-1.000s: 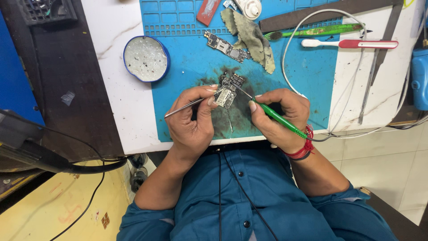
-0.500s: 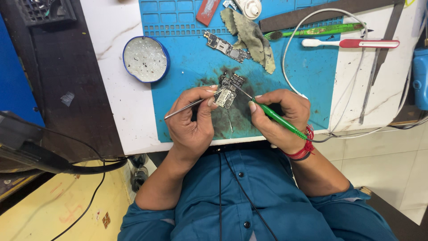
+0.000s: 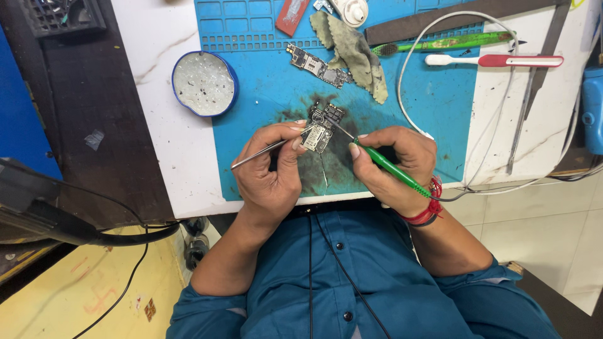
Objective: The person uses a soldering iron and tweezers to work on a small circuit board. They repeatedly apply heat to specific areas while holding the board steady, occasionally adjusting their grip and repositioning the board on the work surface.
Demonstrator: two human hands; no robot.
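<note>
Head view, left hand fingers pinching tweezers at circuit board, right hand fingers gripping green soldering iron

tweezers: shiny metal | iron handle: green glossy plastic | mat: matt blue rubber, sooty | rag: rough cloth

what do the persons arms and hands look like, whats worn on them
Both hands, left hand and right hand, are bare, without gloves. Teal-blue shirt sleeves are rolled up near the elbows, leaving the forearms uncovered. A red thread band circles the right wrist.
</note>
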